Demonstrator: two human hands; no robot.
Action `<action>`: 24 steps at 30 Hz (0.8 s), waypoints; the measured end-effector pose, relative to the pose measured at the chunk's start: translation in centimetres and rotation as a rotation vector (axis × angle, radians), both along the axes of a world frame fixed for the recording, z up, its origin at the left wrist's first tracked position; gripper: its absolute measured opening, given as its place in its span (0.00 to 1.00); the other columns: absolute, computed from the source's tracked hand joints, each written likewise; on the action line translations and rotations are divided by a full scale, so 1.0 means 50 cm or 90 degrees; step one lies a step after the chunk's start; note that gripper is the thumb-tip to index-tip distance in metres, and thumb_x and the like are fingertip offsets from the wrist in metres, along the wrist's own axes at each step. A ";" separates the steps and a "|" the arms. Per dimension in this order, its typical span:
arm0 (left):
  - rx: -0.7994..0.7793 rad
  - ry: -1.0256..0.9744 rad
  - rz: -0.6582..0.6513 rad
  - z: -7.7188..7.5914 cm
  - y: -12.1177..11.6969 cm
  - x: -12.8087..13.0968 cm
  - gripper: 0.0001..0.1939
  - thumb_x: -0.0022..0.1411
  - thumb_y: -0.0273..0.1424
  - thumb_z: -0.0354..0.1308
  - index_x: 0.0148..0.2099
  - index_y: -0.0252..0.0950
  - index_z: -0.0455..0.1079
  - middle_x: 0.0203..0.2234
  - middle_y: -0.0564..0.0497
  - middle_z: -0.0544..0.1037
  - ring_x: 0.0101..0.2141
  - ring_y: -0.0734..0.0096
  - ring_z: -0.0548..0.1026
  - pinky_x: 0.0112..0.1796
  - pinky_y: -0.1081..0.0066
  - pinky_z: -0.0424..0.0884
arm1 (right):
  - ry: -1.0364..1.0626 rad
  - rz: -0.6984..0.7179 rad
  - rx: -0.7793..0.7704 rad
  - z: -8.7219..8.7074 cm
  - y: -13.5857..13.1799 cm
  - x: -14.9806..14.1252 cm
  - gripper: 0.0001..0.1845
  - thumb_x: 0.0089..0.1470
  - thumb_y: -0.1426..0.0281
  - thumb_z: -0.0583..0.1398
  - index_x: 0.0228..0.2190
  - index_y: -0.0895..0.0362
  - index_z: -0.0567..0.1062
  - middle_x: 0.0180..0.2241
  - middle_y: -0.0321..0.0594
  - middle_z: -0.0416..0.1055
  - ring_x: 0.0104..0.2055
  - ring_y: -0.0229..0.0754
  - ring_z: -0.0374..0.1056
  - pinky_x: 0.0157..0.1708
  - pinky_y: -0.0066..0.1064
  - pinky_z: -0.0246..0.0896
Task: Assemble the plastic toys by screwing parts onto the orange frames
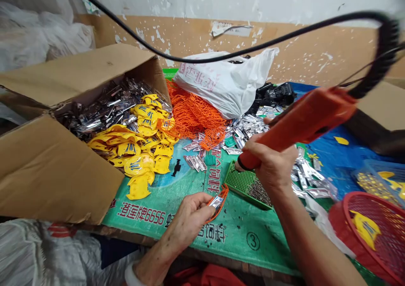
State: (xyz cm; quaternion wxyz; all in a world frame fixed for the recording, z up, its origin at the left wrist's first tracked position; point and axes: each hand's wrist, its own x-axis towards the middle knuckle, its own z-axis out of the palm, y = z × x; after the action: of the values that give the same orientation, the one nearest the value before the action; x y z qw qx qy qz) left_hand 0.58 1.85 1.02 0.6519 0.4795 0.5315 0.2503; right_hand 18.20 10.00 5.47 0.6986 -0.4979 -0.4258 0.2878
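The left hand (190, 218) is closed in a pinch on a small silver metal piece (216, 201), and a thin orange plastic strip (224, 195) curves around it. They are held low above a green printed sack (240, 239), perhaps so the piece stays steady and close to view. The right hand (272, 168) is closed around the lower end of an orange plastic power tool (303, 121), raised at right, maybe to keep it off the piece. A green perforated plastic tray (240, 180) lies between the hands. At left, a brown cardboard box (53, 168) holds yellow and silver pieces near the reach of the left hand.
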 end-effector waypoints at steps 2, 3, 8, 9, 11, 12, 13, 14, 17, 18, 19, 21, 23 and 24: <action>0.004 -0.001 -0.001 0.000 0.002 0.002 0.11 0.52 0.35 0.54 0.31 0.32 0.71 0.19 0.56 0.64 0.23 0.76 0.58 0.26 0.72 0.52 | 0.055 0.046 0.040 0.028 -0.021 0.001 0.14 0.36 0.75 0.68 0.30 0.56 0.75 0.22 0.31 0.70 0.21 0.35 0.64 0.23 0.31 0.60; 0.005 -0.003 0.000 -0.002 0.002 0.003 0.11 0.51 0.34 0.54 0.31 0.32 0.71 0.20 0.56 0.64 0.23 0.76 0.58 0.26 0.72 0.52 | 0.083 0.073 0.051 0.042 -0.034 0.000 0.17 0.36 0.75 0.67 0.33 0.55 0.75 0.22 0.31 0.70 0.21 0.36 0.64 0.23 0.31 0.61; 0.004 -0.037 0.012 -0.014 -0.001 0.007 0.10 0.50 0.32 0.53 0.31 0.31 0.71 0.21 0.55 0.63 0.24 0.76 0.58 0.26 0.71 0.51 | 0.162 0.212 0.020 0.084 -0.104 -0.020 0.24 0.38 0.77 0.65 0.41 0.49 0.73 0.24 0.31 0.69 0.24 0.39 0.67 0.26 0.35 0.66; 0.001 -0.044 0.014 -0.015 -0.002 0.008 0.10 0.50 0.33 0.53 0.32 0.31 0.71 0.21 0.56 0.63 0.24 0.76 0.57 0.26 0.71 0.51 | 0.166 0.235 0.015 0.084 -0.114 -0.025 0.25 0.39 0.77 0.65 0.41 0.49 0.72 0.24 0.31 0.69 0.24 0.39 0.68 0.26 0.35 0.66; -0.004 -0.047 0.016 -0.016 -0.003 0.010 0.10 0.51 0.33 0.54 0.32 0.31 0.70 0.20 0.56 0.62 0.23 0.76 0.56 0.25 0.71 0.49 | 0.169 0.263 0.006 0.080 -0.128 -0.033 0.25 0.39 0.78 0.64 0.42 0.48 0.72 0.25 0.31 0.69 0.26 0.39 0.68 0.26 0.34 0.66; -0.009 -0.047 0.016 -0.015 -0.004 0.011 0.10 0.51 0.34 0.54 0.31 0.32 0.70 0.20 0.57 0.61 0.23 0.77 0.55 0.25 0.71 0.49 | 0.167 0.268 0.001 0.077 -0.132 -0.036 0.26 0.39 0.78 0.64 0.42 0.48 0.71 0.25 0.31 0.69 0.26 0.39 0.67 0.26 0.34 0.66; -0.014 -0.049 0.015 -0.013 -0.003 0.013 0.09 0.51 0.34 0.55 0.31 0.32 0.69 0.20 0.57 0.61 0.23 0.77 0.55 0.25 0.71 0.48 | 0.165 0.270 -0.004 0.074 -0.135 -0.038 0.27 0.39 0.78 0.64 0.43 0.47 0.71 0.25 0.31 0.69 0.27 0.39 0.67 0.26 0.34 0.66; -0.016 -0.052 0.014 -0.011 -0.003 0.014 0.09 0.51 0.34 0.55 0.30 0.32 0.68 0.19 0.57 0.60 0.23 0.77 0.54 0.25 0.71 0.48 | 0.163 0.268 -0.008 0.071 -0.137 -0.039 0.28 0.39 0.78 0.65 0.44 0.47 0.70 0.26 0.31 0.69 0.27 0.39 0.67 0.27 0.34 0.66; -0.021 -0.066 0.019 -0.004 -0.002 0.017 0.08 0.51 0.34 0.55 0.29 0.32 0.67 0.19 0.57 0.60 0.22 0.78 0.55 0.25 0.71 0.48 | 0.155 0.265 -0.015 0.068 -0.139 -0.040 0.31 0.38 0.77 0.66 0.46 0.47 0.69 0.26 0.31 0.69 0.28 0.39 0.66 0.28 0.34 0.66; -0.022 -0.068 0.021 -0.002 -0.002 0.017 0.08 0.51 0.33 0.55 0.29 0.32 0.67 0.19 0.57 0.61 0.22 0.78 0.55 0.25 0.71 0.48 | 0.153 0.263 -0.016 0.068 -0.139 -0.040 0.31 0.38 0.76 0.66 0.46 0.48 0.69 0.26 0.31 0.70 0.28 0.39 0.66 0.28 0.34 0.66; -0.023 -0.068 0.022 0.000 -0.002 0.017 0.08 0.51 0.34 0.55 0.28 0.33 0.67 0.19 0.57 0.61 0.23 0.77 0.55 0.25 0.71 0.48 | 0.149 0.262 -0.017 0.068 -0.139 -0.040 0.30 0.38 0.76 0.66 0.45 0.48 0.70 0.26 0.32 0.70 0.28 0.39 0.66 0.28 0.34 0.66; -0.024 -0.067 0.024 0.002 -0.002 0.017 0.08 0.51 0.34 0.55 0.29 0.32 0.67 0.19 0.57 0.61 0.23 0.77 0.56 0.25 0.71 0.49 | 0.143 0.259 -0.019 0.067 -0.138 -0.041 0.28 0.38 0.76 0.67 0.44 0.48 0.70 0.25 0.31 0.70 0.27 0.39 0.66 0.28 0.34 0.66; -0.022 -0.064 0.024 0.003 -0.002 0.017 0.08 0.51 0.34 0.56 0.29 0.32 0.68 0.20 0.57 0.62 0.23 0.77 0.57 0.26 0.71 0.50 | 0.137 0.257 -0.022 0.065 -0.137 -0.042 0.26 0.38 0.75 0.67 0.42 0.49 0.71 0.25 0.31 0.70 0.27 0.39 0.66 0.28 0.34 0.65; -0.021 -0.062 0.024 0.003 -0.001 0.017 0.08 0.51 0.34 0.56 0.29 0.32 0.68 0.20 0.57 0.63 0.23 0.76 0.57 0.26 0.71 0.51 | 0.135 0.258 -0.024 0.064 -0.137 -0.043 0.26 0.38 0.75 0.66 0.42 0.49 0.71 0.25 0.31 0.69 0.26 0.39 0.66 0.28 0.35 0.65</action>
State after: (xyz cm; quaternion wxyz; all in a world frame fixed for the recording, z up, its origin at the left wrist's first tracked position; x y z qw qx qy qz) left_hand 1.42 1.78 1.18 0.6798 0.4460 0.5121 0.2772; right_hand 16.07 3.14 8.66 0.6578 -0.3820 -0.4359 0.4810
